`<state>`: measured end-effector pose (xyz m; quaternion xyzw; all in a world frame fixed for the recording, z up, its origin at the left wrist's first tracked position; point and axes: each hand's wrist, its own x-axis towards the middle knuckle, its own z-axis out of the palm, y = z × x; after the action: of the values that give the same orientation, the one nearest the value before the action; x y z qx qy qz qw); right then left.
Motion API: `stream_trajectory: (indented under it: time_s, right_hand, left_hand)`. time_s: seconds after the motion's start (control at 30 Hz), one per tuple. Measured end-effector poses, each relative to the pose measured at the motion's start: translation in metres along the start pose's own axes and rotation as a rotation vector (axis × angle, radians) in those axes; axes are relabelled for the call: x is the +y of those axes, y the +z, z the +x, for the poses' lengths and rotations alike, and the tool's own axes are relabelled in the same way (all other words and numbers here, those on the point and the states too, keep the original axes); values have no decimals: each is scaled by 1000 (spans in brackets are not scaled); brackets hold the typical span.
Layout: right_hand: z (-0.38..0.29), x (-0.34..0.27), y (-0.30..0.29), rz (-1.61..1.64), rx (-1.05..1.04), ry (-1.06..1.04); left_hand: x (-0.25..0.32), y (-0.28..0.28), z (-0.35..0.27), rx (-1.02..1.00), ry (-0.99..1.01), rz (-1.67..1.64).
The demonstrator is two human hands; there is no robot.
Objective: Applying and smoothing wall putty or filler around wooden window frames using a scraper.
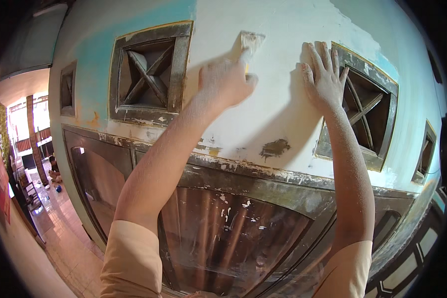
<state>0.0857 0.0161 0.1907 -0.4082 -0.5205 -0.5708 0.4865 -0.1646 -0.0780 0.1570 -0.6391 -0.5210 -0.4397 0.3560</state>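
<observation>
My left hand [229, 82] grips a putty knife [251, 40], whose flat blade, smeared with whitish stuff, lies near or against the white-coated wall [275, 70]. To the right, my right hand [324, 78] rests on the wall with fingers spread, its fingertips beside the wooden frame of the right vent [389, 123]. Pale dust covers both forearms. The left vent [149, 74], a dark wooden frame with crossed bars, is left of my left hand. Below the hands a dark bare patch [275, 148] shows in the white coat. The fingers around the handle are partly hidden.
Beneath the wall runs a worn wooden window frame [246, 182] with white specks on its glass [223, 223]. Turquoise paint [93, 56] borders the white area. At far left, a person [54, 169] sits low near a shiny tiled floor [63, 238] and chairs.
</observation>
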Motion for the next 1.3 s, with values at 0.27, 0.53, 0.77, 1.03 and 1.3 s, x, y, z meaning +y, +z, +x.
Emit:
stream_trajectory:
  time_s: [0.27,0.53,0.77,1.03,1.3]
  right_hand:
    - [-12,-5,-8,-42,-83,43]
    - [-13,-5,-5,-5,-73,32]
    - [-14,-13,-13,-3,-102,48]
    - [-17,-8,-11,6,-95,35]
    - [-20,-10,-12,18,-89,51]
  left_hand:
    - [9,9,-18,-109,10,42]
    - [11,-5,12,-109,10,13]
    - [11,2,26,-103,-3,41]
    - [15,-20,63,-39,62,43]
    - [18,-20,62,-101,62,79]
